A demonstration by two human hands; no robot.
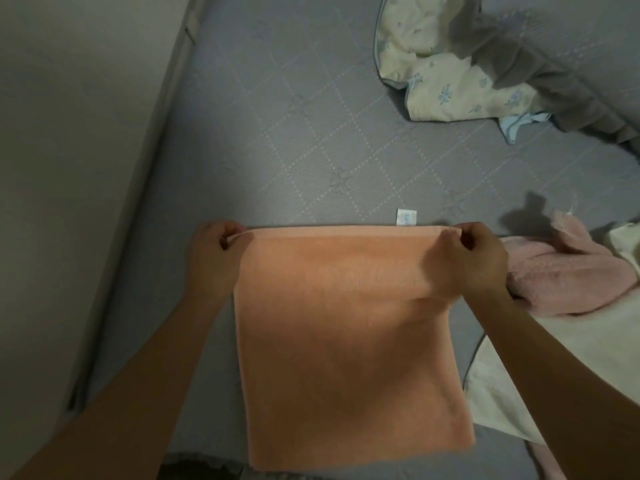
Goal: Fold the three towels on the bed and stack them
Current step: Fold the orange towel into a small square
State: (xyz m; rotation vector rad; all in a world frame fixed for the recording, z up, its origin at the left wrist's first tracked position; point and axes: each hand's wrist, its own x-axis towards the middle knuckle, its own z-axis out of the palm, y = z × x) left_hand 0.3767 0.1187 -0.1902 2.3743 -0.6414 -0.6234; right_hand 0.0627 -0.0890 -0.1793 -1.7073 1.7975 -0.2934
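A peach-orange terry towel lies spread on the quilted grey-blue bed cover, near the person's side of the bed, its far edge running straight across between the two hands. A small white label sticks out past that far edge, near the right-hand corner. The left hand pinches the far left corner of the towel, its grip clamped on the hem with fingers curled round it. The right hand pinches the far right corner likewise, its grip also closed on the cloth, which bunches slightly beneath the knuckles. Just beside the right hand, touching the orange towel's right side, sits a crumpled pale pink fluffy towel, resting partly on a cream-coloured cloth. Well apart, at the far right of the bed, lies a rumpled cream bedding piece with blue flower print, with a dark grey fabric draped over it. A pale wall borders the bed on the left.
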